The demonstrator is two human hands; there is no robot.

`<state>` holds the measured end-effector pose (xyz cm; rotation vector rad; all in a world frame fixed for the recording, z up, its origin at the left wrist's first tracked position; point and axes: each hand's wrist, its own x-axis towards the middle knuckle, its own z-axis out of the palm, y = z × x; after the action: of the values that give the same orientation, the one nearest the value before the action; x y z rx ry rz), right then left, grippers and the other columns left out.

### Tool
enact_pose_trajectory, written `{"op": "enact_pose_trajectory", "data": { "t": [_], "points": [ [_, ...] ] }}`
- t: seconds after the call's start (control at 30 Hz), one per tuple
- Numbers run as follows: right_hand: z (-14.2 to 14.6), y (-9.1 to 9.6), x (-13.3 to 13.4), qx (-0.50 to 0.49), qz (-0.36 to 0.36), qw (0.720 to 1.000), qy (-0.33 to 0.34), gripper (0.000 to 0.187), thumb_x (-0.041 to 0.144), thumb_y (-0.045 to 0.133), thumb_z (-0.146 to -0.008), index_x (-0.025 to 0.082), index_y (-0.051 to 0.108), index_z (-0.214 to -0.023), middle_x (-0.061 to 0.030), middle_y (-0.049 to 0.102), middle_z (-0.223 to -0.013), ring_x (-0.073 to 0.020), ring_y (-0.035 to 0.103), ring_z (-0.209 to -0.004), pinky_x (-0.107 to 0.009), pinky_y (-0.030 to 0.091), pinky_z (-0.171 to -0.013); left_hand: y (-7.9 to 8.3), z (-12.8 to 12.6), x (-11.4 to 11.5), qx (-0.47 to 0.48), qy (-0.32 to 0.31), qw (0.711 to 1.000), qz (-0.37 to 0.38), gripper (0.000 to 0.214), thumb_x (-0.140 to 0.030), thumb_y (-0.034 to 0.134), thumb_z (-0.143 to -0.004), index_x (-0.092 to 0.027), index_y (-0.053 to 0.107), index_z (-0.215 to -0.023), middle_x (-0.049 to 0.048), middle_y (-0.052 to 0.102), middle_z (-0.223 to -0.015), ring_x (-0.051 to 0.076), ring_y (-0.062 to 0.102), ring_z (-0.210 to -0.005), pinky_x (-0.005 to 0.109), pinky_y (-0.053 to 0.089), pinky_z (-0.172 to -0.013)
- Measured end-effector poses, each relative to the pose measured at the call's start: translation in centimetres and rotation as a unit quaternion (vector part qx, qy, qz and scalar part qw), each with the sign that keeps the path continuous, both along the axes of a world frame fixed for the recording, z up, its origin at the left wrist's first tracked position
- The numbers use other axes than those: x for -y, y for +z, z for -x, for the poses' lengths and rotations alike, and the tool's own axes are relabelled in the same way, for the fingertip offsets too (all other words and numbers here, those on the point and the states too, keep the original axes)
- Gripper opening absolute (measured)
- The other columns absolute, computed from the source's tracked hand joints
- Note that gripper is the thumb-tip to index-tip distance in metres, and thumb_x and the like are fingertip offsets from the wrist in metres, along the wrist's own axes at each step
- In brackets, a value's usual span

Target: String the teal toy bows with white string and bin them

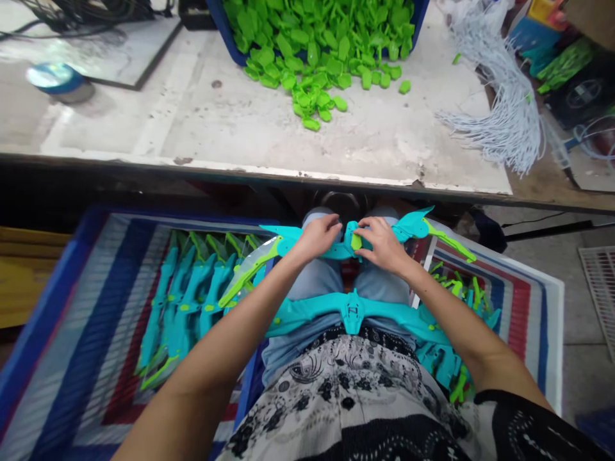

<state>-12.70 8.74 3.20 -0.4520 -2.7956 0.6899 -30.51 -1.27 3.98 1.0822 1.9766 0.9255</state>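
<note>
Farthest left of the fingers lies the blue bin (45, 314), where a row of bows (192, 288) leans side by side; beyond it, up on the table (158, 121), sits a roll of tape (60, 78). The left hand (317, 237) has its fingers curled over the left limb of the bow (352, 227); whether they clamp it or only steady it I cannot tell. Straight ahead of the fingers, across the table edge, loose caps (314, 99) spill from the crate (229, 40), well apart from both hands.

Between the two hands is the bow's hub, and on it a green cap (356, 241), pinched between thumb and fingertip of the right hand (382, 242). Nearer the body than the fingers, the lap bow (353, 310) lies across the thighs. Right of the right fingers, the white bin (555, 333) holds more teal and green parts (461, 301), partly behind the forearm; above it, on the table, cords (509, 109) hang in a loose bundle.

The step in hand looks to be seating the cap on the hub. Judging from this, the move calls for lining the cap up squarely, then firm thumb pressure, with the left fingers bracing the limb.
</note>
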Motion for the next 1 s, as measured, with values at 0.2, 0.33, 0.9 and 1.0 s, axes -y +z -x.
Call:
{"op": "enact_pose_trajectory", "data": {
  "t": [0.2,0.33,0.9,1.0],
  "points": [
    [0.8,-0.4,-0.6,0.033,0.030,0.999,-0.012,0.041,0.024,0.075,-0.074,0.022,0.067,-0.115,-0.0109,0.058,-0.122,-0.0283,0.053,-0.112,-0.046,0.046,-0.096,-0.1,1.0,-2.0,0.157,-0.168,0.969,0.092,0.025,-0.034,0.059,-0.078,-0.016,0.067,-0.092,0.0000,0.064,-0.072,0.014,0.058,-0.067,0.022,0.042,-0.057],
    [0.8,0.1,-0.8,0.076,0.077,0.993,-0.050,0.045,0.025,0.078,-0.072,0.024,0.067,-0.116,-0.0093,0.065,-0.118,-0.0279,0.059,-0.111,-0.045,0.047,-0.095,-0.8,0.5,-2.6,0.174,-0.139,0.971,0.091,0.024,-0.036,0.072,-0.067,-0.016,0.061,-0.074,-0.0043,0.050,-0.059,0.010,0.044,-0.054,0.022,0.029,-0.047],
    [2.4,1.5,-0.8,0.241,0.115,0.958,-0.103,0.073,0.038,0.071,-0.078,0.017,0.045,-0.143,-0.0125,0.069,-0.119,-0.0299,0.065,-0.110,-0.038,0.049,-0.091,-1.9,-0.8,-2.5,0.200,-0.075,0.976,0.032,0.023,-0.025,0.070,-0.063,-0.014,0.063,-0.082,0.0004,0.065,-0.070,0.016,0.060,-0.068,0.024,0.046,-0.062],
    [3.1,2.7,-1.3,0.271,0.080,0.958,-0.057,0.066,0.039,0.073,-0.074,0.019,0.054,-0.134,-0.0099,0.073,-0.104,-0.0280,0.070,-0.094,-0.032,0.051,-0.074,-1.9,-0.6,-2.6,0.154,-0.083,0.984,0.042,0.023,-0.026,0.069,-0.067,-0.014,0.065,-0.086,0.0032,0.068,-0.075,0.020,0.064,-0.076,0.027,0.049,-0.068]
  ]
}}
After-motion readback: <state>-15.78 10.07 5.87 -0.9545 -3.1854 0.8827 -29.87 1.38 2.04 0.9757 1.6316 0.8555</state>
